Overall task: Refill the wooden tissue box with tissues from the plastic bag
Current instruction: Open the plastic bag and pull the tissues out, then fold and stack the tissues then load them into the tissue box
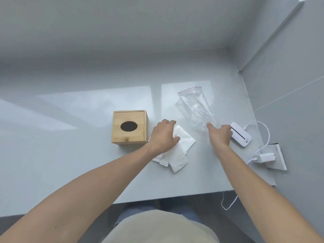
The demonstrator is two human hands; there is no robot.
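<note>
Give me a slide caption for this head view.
Left hand presses white folded tissues beside lidded wooden tissue box; right hand holds clear plastic bag.

tissues (184, 141) between box (129, 126) and bag (194, 106)

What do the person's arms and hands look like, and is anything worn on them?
Both forearms are bare right up to the bottom of the picture, with no sleeves showing. The left hand and right hand carry no gloves, watch or bracelet that I can see.
</note>
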